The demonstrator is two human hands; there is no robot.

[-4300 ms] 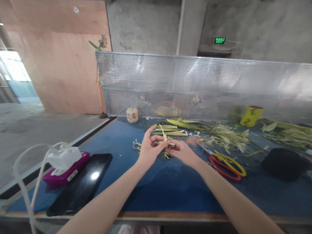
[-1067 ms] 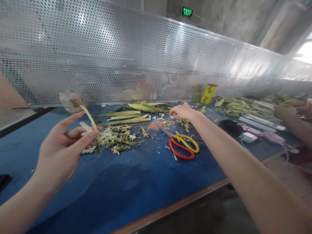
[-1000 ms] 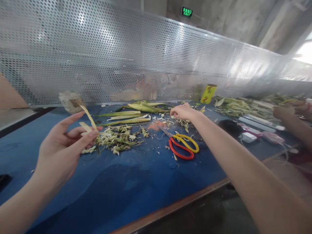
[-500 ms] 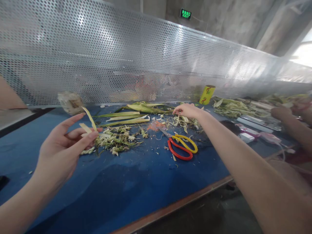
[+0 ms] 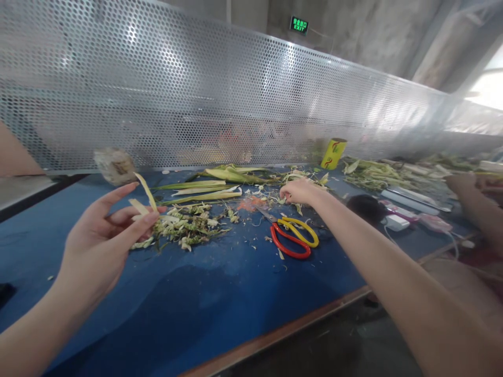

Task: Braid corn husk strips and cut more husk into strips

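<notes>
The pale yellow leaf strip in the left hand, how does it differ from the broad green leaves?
The pale yellow leaf strip is held up in the left hand; the broad green leaves lie on the blue table. The strip is narrower, shorter and paler than the leaves.

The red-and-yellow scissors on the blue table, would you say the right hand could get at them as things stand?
Probably yes: the scissors lie close to the right hand, and nothing covers their handles. The hand is among plant scraps; whether it grips any is unclear.
</notes>
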